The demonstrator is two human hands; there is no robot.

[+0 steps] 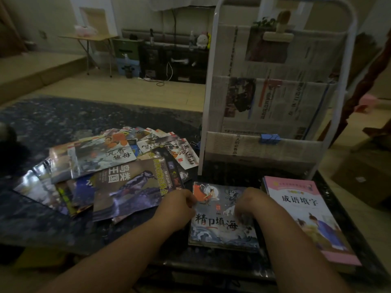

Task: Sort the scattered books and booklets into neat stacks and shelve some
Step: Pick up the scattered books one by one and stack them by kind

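Blue-grey booklet stack [222, 231]: front centre of the dark table [38, 127], between the scattered booklets [118, 166] on the left and the pink book stack [300, 200] on the right. Left hand [179, 205]: fingers curled, gripping the stack's left edge. Right hand [246, 205]: fingers bent onto the cover, blurred, so its hold cannot be told. White newspaper rack [275, 98] stands behind.

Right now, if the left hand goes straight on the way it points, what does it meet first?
The left hand points forward and right, so first the blue-grey booklet, whose left edge its fingers now hold; beyond it probably the foot of the white rack, though depth is unclear.
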